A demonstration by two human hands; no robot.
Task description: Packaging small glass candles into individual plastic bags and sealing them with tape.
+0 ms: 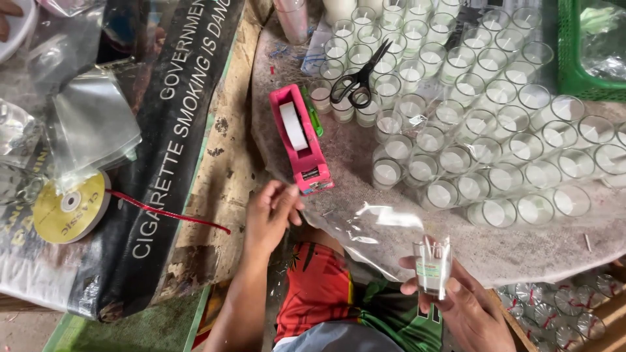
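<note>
Head view, from the left: a yellow ribbon spool [70,207] trails thin red ribbon [166,212] across dark printed sheeting. The left hand [270,215], fingertips pinched together, sits just below the pink tape dispenser [301,140]. The right hand [460,303] grips a small clear glass candle [432,267] wrapped in crinkled cellophane, near rows of white glass candles [482,130].
</note>
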